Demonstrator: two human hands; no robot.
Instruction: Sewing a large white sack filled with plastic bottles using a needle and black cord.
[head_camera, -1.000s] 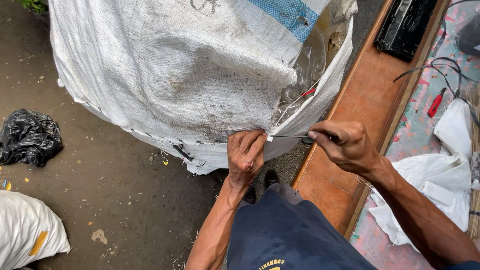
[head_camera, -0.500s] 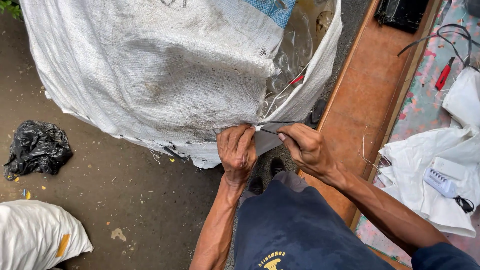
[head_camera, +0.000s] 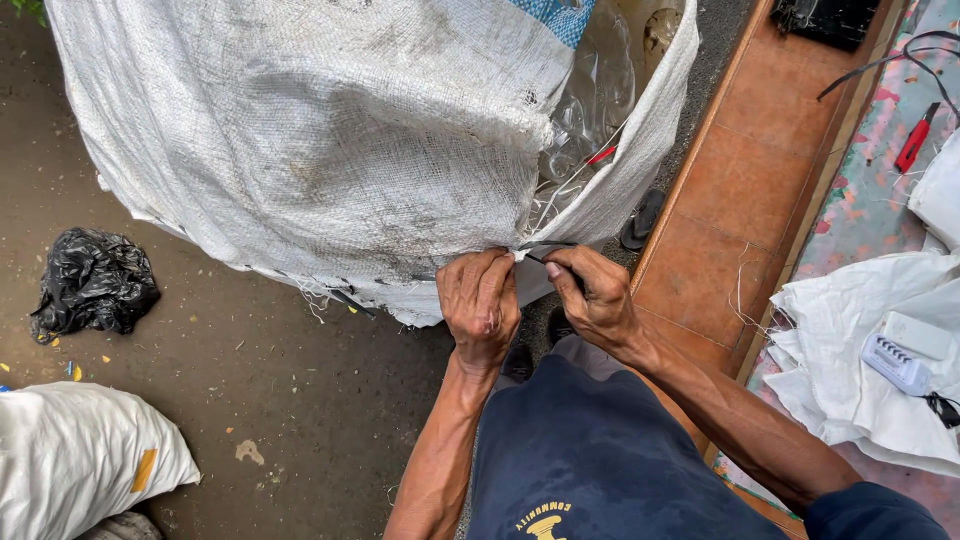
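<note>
A big white woven sack (head_camera: 330, 150) fills the upper half of the head view, from about 10 o'clock to 1 o'clock, and it stands on the dark wet ground (head_camera: 280, 400). Its open seam is at the right side, where clear plastic bottles (head_camera: 590, 110) show inside. The left hand (head_camera: 480, 305) is at the centre of the view, at the lower edge of the sack, with its fingers clenched on the cloth edge at the seam. The right hand (head_camera: 597, 295) is just beside it, toward 3 o'clock, and its fingers pinch a thin dark strip (head_camera: 545, 248) that lies against the same seam; what kind of strip it is, I cannot tell. The two hands are almost touching. At 9 o'clock a crumpled black plastic bag (head_camera: 95, 280) lies on the ground, well apart from the hands. At 8 o'clock the end of a second white sack (head_camera: 80, 470) with a yellow mark is seen. At 2 o'clock there is a brown tiled ledge (head_camera: 760, 170), and a dark sandal (head_camera: 640, 218) lies between it and the big sack. At 3 o'clock a pile of white cloth (head_camera: 850, 370) lies on a patterned mat (head_camera: 860, 200), with a small white device (head_camera: 898, 365) on top of it. Near 2 o'clock a red-handled tool (head_camera: 915, 140) rests on the mat.
</note>
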